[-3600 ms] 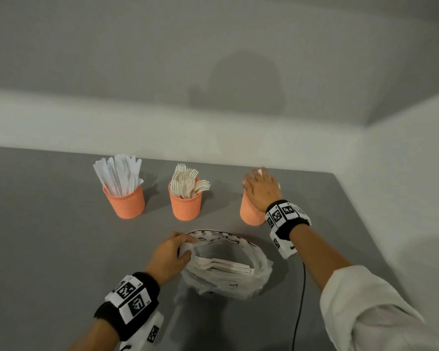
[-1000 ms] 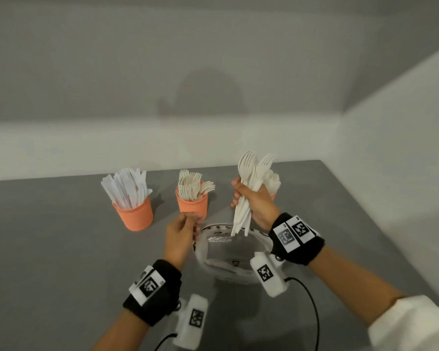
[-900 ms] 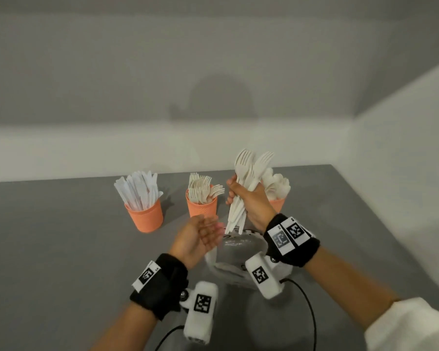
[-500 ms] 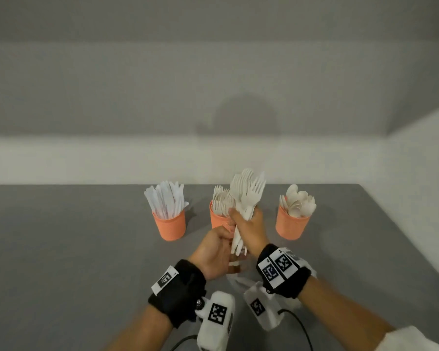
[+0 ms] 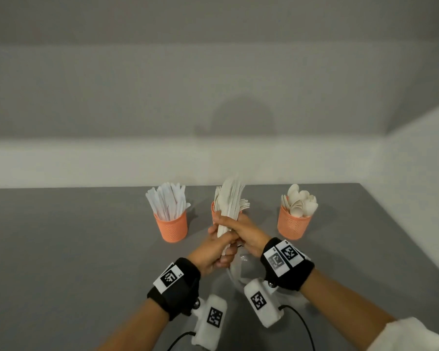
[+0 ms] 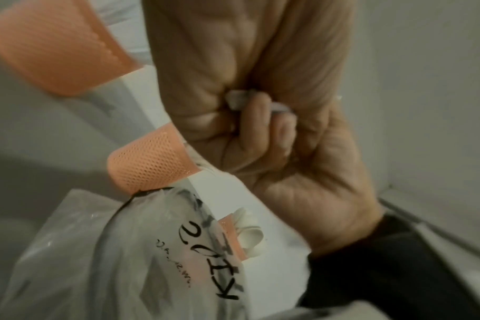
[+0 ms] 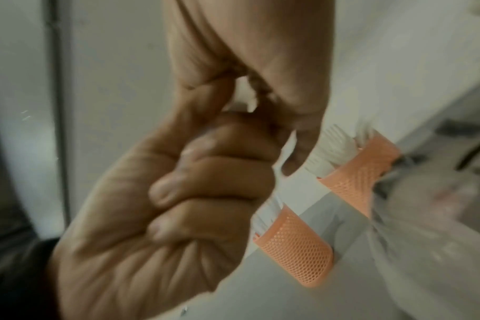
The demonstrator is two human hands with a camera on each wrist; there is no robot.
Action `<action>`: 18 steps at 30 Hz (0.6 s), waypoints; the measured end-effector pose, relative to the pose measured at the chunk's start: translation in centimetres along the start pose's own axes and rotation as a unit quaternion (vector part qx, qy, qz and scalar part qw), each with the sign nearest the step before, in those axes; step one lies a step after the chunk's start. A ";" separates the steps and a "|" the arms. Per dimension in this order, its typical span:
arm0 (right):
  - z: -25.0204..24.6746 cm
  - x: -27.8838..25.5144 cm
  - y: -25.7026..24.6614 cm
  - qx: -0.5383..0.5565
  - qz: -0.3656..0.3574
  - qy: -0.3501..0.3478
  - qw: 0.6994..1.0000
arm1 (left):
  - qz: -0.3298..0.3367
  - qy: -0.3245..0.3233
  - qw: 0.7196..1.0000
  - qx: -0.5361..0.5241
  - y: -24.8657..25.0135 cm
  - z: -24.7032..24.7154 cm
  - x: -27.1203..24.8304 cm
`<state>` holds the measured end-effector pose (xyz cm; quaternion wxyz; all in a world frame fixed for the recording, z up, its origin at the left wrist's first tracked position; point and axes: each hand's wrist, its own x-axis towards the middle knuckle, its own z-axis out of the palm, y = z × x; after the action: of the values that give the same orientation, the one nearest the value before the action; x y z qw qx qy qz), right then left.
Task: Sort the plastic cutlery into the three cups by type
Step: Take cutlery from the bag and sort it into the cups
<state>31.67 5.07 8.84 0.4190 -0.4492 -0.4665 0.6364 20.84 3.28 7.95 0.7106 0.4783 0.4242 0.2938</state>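
Three orange mesh cups stand in a row: the left cup [image 5: 171, 225] holds knives, the middle cup [image 5: 214, 211] forks, the right cup [image 5: 293, 224] spoons. Just in front of the middle cup, both hands hold one upright bundle of white forks [image 5: 230, 198]. My right hand [image 5: 246, 233] grips its middle. My left hand [image 5: 213, 250] is wrapped round the handles just below. In the left wrist view the handle ends [image 6: 240, 99] stick out between the two fists. The bundle hides most of the middle cup.
A crumpled clear plastic bag [image 5: 241, 272] with black lettering lies on the grey table [image 5: 74, 249] under my wrists. A white wall runs behind the cups and along the right side. Black cables trail from the wrist cameras toward me.
My left hand let go of the bag and came up to close round the lower handles. My right hand lifted the forks out of the bag and carried them left, in front of the middle cup.
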 end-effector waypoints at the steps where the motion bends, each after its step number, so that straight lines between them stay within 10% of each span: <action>1: -0.2 -0.2 -0.2 0.022 0.036 -0.056 0.998 | -0.018 -0.024 0.998 -0.048 0.1 -0.2 -0.1; 6: 0.8 -0.5 0.2 0.081 0.092 -0.122 0.985 | -0.068 -0.087 0.987 -0.116 0.2 -0.3 -0.7; 13: 0.3 1.4 1.1 0.168 0.045 0.100 0.980 | -0.041 0.025 0.980 0.193 0.6 -2.4 -1.2; 18: -0.8 1.0 2.1 0.086 0.055 0.066 0.993 | 0.094 0.194 0.964 0.154 2.2 -4.0 -0.8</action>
<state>31.95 5.72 6.52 0.4504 -0.4772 -0.3562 0.6652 16.96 5.16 9.49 0.5021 0.5535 0.5471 0.3771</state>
